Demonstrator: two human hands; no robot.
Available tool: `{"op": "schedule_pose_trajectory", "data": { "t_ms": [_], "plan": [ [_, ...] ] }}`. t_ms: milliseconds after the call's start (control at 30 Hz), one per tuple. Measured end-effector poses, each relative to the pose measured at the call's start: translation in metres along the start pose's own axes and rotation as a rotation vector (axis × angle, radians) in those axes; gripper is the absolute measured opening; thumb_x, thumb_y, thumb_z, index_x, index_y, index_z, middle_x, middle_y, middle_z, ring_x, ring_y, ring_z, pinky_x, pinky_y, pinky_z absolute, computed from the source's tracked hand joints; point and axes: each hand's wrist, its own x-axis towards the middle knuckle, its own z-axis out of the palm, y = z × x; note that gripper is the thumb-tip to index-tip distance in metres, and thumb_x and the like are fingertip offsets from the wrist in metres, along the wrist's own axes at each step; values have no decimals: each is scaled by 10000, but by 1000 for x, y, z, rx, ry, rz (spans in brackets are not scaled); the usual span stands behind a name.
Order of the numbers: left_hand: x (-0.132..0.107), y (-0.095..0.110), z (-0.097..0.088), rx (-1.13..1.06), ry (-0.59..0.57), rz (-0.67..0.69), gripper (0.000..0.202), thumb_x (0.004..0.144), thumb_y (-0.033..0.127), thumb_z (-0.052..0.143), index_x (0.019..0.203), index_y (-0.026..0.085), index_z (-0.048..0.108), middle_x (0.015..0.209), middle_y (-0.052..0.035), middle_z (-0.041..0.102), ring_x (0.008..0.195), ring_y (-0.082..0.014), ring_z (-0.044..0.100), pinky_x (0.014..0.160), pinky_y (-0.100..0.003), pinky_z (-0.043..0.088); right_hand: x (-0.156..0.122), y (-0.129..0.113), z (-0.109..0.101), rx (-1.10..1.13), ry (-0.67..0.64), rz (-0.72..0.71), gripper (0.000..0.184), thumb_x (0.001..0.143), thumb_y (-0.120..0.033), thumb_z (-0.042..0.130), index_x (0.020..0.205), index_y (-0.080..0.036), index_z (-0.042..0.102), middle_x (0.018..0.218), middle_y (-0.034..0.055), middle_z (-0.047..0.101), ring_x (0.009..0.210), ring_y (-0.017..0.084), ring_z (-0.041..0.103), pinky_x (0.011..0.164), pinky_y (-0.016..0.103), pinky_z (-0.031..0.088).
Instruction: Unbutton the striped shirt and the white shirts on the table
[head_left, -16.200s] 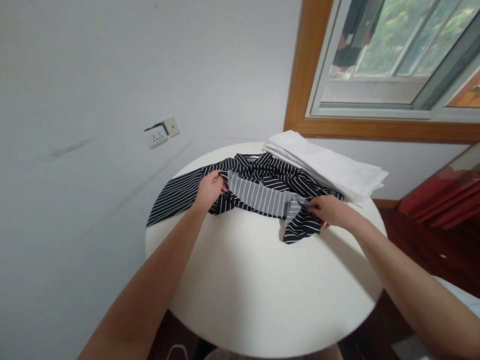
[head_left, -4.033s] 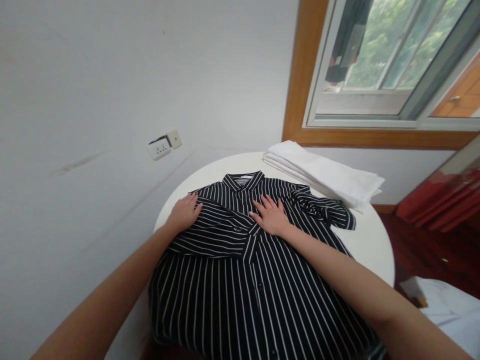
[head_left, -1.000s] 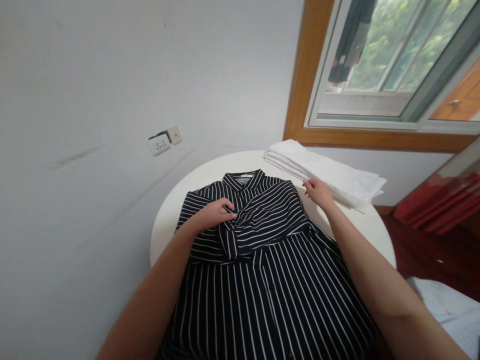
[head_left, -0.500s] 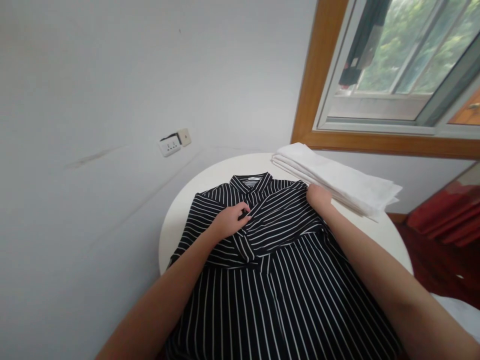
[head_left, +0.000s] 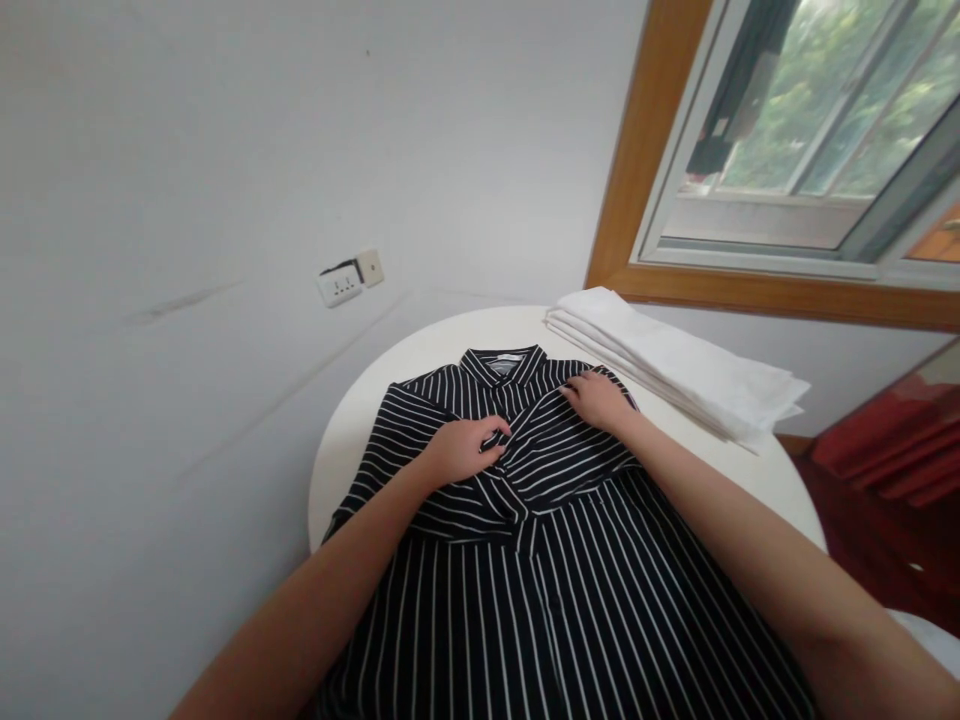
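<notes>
A black shirt with white stripes (head_left: 480, 600) lies on a round white table (head_left: 352, 425), collar at the far side and lower part towards me. Its sleeves are folded across the chest. My left hand (head_left: 463, 450) is at the middle of the chest, thumb and forefinger curled around a fold of the sleeve fabric. Farther right, my right hand (head_left: 598, 402) rests on the folded sleeve just below the shoulder, fingers stretched out over the cloth. The fabric under both palms is hidden.
Folded white cloth or sheets (head_left: 675, 365) lie at the table's back right edge. A pale wall with a socket (head_left: 341, 286) stands to the left. Behind is a wood-framed window (head_left: 757, 280). Red fabric (head_left: 892, 440) shows at far right.
My right hand has let go of the shirt's shoulder edge and moved left onto the sleeve, its fingers now extended. My left hand has shifted slightly right and nearer to me.
</notes>
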Motion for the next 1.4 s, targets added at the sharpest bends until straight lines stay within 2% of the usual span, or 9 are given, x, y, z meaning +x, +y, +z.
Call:
{"op": "schedule_pose_trajectory", "data": {
  "t_ms": [67,167,267,400,533,733,1000,1200,1400],
  "plan": [
    [0,-1,0,-44,-5,51,250,862,350,517,1076,265,615,839,0,662,743,-171,604,677,-253,396,-1,-7,18,53,-8,14,607,927,-623,277,1342,-252,520,1460,123,425,1347,326,356,1062,559,295],
    [2,-3,2,-114,-9,129,243,870,328,511,1072,244,617,875,-7,652,758,-162,585,698,-254,397,-1,-3,36,102,-21,48,686,907,-681,219,1450,-288,364,1541,76,300,1417,301,234,1103,622,156],
    [3,-4,5,-127,-6,173,258,871,329,519,1093,235,610,824,0,627,737,-156,564,708,-260,390,-3,3,35,113,-36,34,699,904,-688,215,1459,-285,347,1549,67,282,1425,287,217,1112,619,138],
    [4,-5,7,-106,11,179,268,863,345,537,1091,231,618,745,9,575,719,-155,539,705,-265,377,-20,-1,20,57,85,-68,636,923,-651,234,1436,-307,388,1544,49,296,1443,285,158,1118,621,106],
    [4,-5,6,-105,-6,175,284,858,368,541,1096,236,623,731,8,557,717,-156,528,698,-268,370,-50,2,17,54,64,-138,610,927,-637,252,1425,-318,404,1524,42,340,1426,291,218,1111,620,157],
    [6,-6,8,-123,-10,186,292,861,394,538,1091,239,630,724,13,547,703,-146,519,708,-271,370,-68,34,22,69,34,-143,568,951,-576,271,1443,-309,374,1547,31,289,1433,252,218,1128,559,199],
    [9,-4,7,-163,-3,181,302,866,418,527,1078,236,642,681,30,505,669,-130,499,686,-252,362,-64,50,26,59,9,-92,572,951,-575,277,1435,-293,393,1539,40,306,1430,254,227,1135,548,190],
    [11,-1,16,-145,72,134,288,876,412,508,1044,234,659,680,24,514,663,-133,491,679,-258,359,-52,57,27,75,-18,-116,591,941,-594,296,1441,-292,387,1546,36,289,1429,253,228,1144,521,183],
    [27,-6,20,-150,99,121,261,861,373,524,1021,224,666,649,29,509,656,-137,495,689,-265,370,-33,67,32,80,-17,-111,588,937,-596,316,1436,-296,399,1541,42,300,1424,255,242,1145,504,187]
  ]
}}
